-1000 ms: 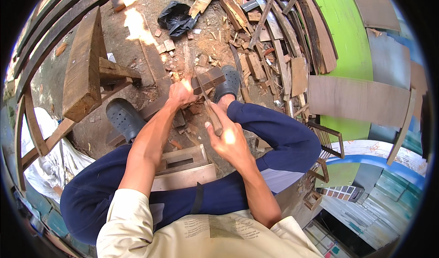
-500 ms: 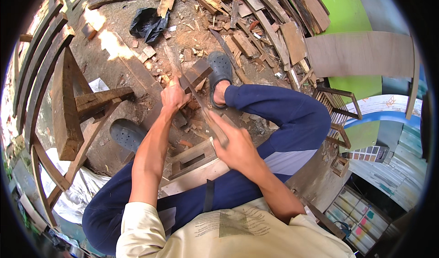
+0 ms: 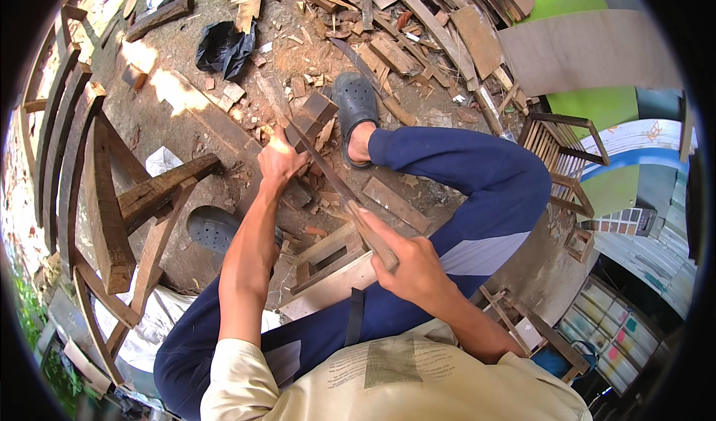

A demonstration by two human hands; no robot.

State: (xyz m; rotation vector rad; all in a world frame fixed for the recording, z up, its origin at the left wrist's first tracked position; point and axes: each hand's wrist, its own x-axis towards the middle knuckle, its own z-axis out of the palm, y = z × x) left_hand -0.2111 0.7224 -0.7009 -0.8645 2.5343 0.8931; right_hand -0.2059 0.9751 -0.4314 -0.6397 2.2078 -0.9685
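Note:
My right hand (image 3: 410,261) is closed around the wooden handle of a hand saw (image 3: 324,166). Its long dark blade, seen nearly edge-on, slants up and left across a short dark wooden block (image 3: 317,112). My left hand (image 3: 280,158) grips the block close to the blade, its fingers partly hidden behind the wood. The block lies low between my two feet, which wear dark clogs (image 3: 355,100). Under the saw handle, by my thigh, is a pale wooden piece with a rectangular opening (image 3: 328,261).
Dark wooden frames (image 3: 112,205) stand at the left. A black plastic bag (image 3: 226,48) lies ahead on the dirt floor. Scrap planks (image 3: 440,44) and chips pile up at the far right. A small slatted wooden rack (image 3: 563,160) is beyond my right knee.
My right hand has drawn the saw back toward my body and to the right. My left hand stays on the block. The whole view has shifted slightly.

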